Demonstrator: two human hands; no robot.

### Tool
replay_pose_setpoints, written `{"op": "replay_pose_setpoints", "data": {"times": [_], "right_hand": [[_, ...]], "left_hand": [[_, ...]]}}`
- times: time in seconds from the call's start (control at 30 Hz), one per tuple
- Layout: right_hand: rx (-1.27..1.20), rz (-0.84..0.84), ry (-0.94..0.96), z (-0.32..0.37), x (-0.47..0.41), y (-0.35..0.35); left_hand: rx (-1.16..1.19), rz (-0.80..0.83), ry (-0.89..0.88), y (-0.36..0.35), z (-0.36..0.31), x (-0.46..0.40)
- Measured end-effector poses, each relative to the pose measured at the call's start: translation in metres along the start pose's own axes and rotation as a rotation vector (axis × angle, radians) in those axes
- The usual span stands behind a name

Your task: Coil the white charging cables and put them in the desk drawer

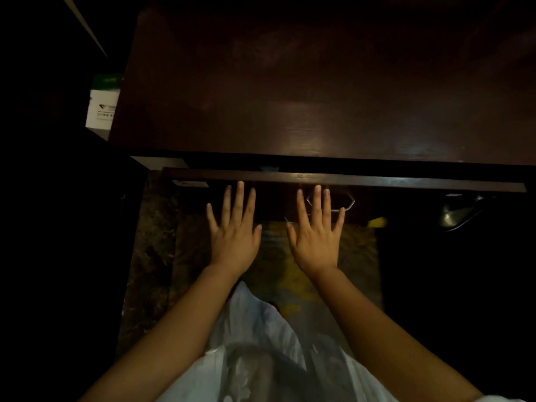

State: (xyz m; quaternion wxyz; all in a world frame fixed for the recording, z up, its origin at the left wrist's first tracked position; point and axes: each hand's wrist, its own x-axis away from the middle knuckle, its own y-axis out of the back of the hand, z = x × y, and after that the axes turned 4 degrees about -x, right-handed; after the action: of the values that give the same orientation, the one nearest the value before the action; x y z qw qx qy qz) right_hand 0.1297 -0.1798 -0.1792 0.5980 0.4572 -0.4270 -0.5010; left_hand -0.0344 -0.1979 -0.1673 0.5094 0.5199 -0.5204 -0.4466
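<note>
Left hand (235, 236), right hand (316, 239): flat, fingers spread, holding nothing, fingertips at drawer (348, 179) front. Handle (346, 202) behind right fingers. Desk (319, 97) bare.

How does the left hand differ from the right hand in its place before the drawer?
The left hand lies against plain drawer front, while the right hand covers part of the metal handle. The left hand's fingertips reach nearer the drawer's top edge than the right hand's. Both are empty, flat, with fingers spread, and no cable shows.
</note>
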Motion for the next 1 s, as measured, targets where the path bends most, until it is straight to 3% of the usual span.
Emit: {"op": "replay_pose_setpoints", "data": {"times": [0.7, 1.0], "right_hand": [[-0.002, 0.085, -0.025, 0.006, -0.049, 0.019], [0.032, 0.164, 0.038, 0.03, -0.034, 0.089]], "left_hand": [[0.033, 0.167, -0.021, 0.019, 0.003, -0.051], [0.005, 0.197, -0.082, 0.087, 0.013, -0.042]]}}
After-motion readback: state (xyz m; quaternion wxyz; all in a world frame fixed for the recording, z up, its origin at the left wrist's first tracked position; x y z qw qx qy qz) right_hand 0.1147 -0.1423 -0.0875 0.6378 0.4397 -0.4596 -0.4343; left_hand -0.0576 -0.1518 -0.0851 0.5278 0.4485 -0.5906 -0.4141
